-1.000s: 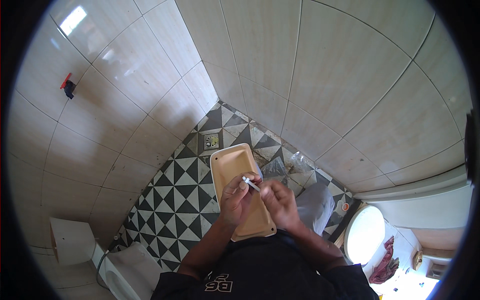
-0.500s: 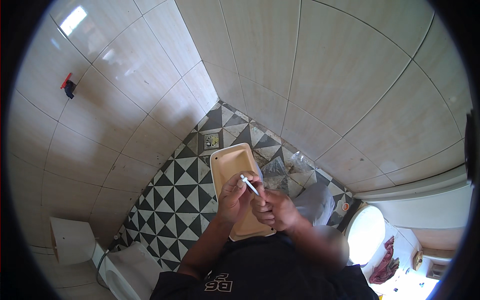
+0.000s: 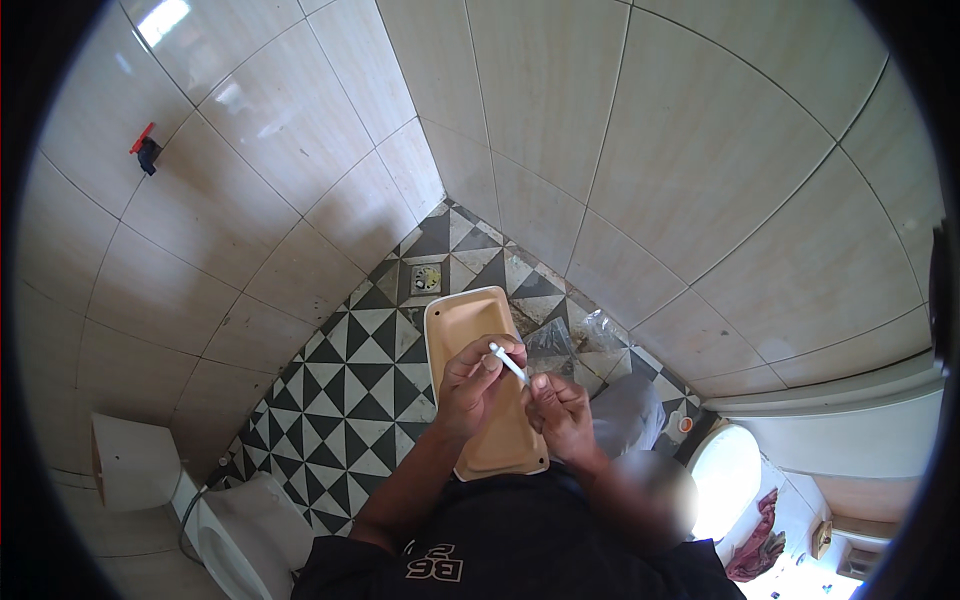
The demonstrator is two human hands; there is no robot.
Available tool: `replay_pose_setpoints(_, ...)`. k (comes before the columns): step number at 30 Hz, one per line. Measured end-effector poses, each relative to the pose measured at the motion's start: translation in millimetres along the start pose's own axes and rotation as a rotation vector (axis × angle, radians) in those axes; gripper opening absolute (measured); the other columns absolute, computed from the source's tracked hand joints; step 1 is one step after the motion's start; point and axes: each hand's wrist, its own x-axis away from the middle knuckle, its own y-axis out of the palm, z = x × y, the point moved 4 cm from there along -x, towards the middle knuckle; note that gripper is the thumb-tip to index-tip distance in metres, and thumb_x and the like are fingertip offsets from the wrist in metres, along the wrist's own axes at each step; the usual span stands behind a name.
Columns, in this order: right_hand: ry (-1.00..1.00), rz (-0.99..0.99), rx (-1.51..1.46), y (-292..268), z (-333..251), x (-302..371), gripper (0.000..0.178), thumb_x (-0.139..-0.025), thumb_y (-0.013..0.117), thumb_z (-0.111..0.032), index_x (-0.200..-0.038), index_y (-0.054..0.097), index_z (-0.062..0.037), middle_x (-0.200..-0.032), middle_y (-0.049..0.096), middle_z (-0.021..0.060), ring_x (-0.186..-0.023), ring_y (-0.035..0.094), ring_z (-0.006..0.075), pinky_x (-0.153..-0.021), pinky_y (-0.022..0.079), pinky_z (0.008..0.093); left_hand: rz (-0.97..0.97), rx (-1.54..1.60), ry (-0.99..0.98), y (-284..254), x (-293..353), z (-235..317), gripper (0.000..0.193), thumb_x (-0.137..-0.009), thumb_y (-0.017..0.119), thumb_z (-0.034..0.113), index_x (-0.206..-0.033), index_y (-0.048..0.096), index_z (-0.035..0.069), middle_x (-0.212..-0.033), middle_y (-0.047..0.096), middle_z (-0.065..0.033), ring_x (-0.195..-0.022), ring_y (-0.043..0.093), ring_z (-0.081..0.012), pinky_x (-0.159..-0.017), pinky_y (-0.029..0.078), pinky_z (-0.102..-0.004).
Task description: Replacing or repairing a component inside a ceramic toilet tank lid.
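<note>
A slim white rod (image 3: 510, 362) with a wider end is held slantwise in front of me. My left hand (image 3: 470, 390) is closed on its upper, wider part between thumb and fingers. At the lower end my right hand (image 3: 560, 415) pinches with thumb and bent fingers; what lies inside that grip is partly hidden. Beneath both hands is a shallow oblong tub (image 3: 470, 308), tan inside with a white rim and small holes near its corners. It reaches back to my body.
A floor drain (image 3: 426, 278) lies beyond the tub, and clear plastic wrapping (image 3: 550, 340) to its right. White ceramic fixtures (image 3: 230, 545) stand at lower left, a white oval lid (image 3: 727, 480) at right. A red-handled tap (image 3: 146, 150) juts from the left wall.
My right hand has drawn slightly right and back along the rod, and its fingers have shifted, showing more of the lower end. The left hand keeps its hold. The view has tilted slightly.
</note>
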Motion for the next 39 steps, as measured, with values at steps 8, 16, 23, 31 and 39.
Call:
replay_pose_setpoints(8,-0.002,0.045,0.066,6,5,-3,0.031,-0.111,0.057,-0.027,-0.091,0.066,-0.0039,-0.070,0.055,-0.0008,-0.055,0.039,0.0044,-0.051,0.031,0.0251,0.088,0.070,0.040,3,-1,1,0.026,-0.107,0.063,0.018,-0.127,0.064,0.002,-0.123,0.068,-0.0110,-0.112,0.066,-0.0188,-0.100,0.053,-0.0363)
replay_pose_setpoints(16,0.411,-0.121,-0.290,3,9,3,0.043,-0.113,0.049,-0.039,-0.086,0.058,-0.0074,-0.066,0.046,-0.0025,-0.057,0.040,0.0081,-0.049,0.031,0.0282,0.094,-0.096,-0.063,-21,0,-3,0.020,-0.105,0.065,0.013,-0.121,0.067,0.002,-0.115,0.073,-0.0118,-0.108,0.070,-0.0200,-0.095,0.057,-0.0349)
replay_pose_setpoints(23,0.469,-0.067,-0.290,4,24,5,0.033,-0.109,0.060,-0.038,-0.093,0.060,-0.0084,-0.069,0.048,0.0008,-0.055,0.045,0.0109,-0.049,0.036,0.0289,0.101,0.024,-0.102,-26,9,-12,0.025,-0.107,0.061,0.014,-0.129,0.067,0.002,-0.119,0.074,-0.0135,-0.112,0.071,-0.0223,-0.099,0.057,-0.0370)
replay_pose_setpoints(31,-0.637,0.270,0.826,1,-13,-1,0.013,-0.094,0.073,-0.007,-0.105,0.065,-0.0075,-0.082,0.064,0.0119,-0.066,0.063,0.0336,-0.059,0.051,0.0455,0.237,-0.008,-0.120,-34,27,-31,0.027,-0.108,0.061,0.016,-0.129,0.067,0.000,-0.124,0.073,-0.0156,-0.112,0.070,-0.0201,-0.102,0.056,-0.0369)
replay_pose_setpoints(39,-0.019,0.073,0.704,-29,32,-1,0.017,-0.103,0.067,-0.020,-0.104,0.065,-0.0028,-0.083,0.069,0.0148,-0.066,0.067,0.0311,-0.060,0.051,0.0399,0.276,-0.034,-0.160,-45,56,-41,0.029,-0.107,0.064,0.015,-0.131,0.066,-0.001,-0.125,0.072,-0.0136,-0.112,0.069,-0.0165,-0.099,0.055,-0.0319)
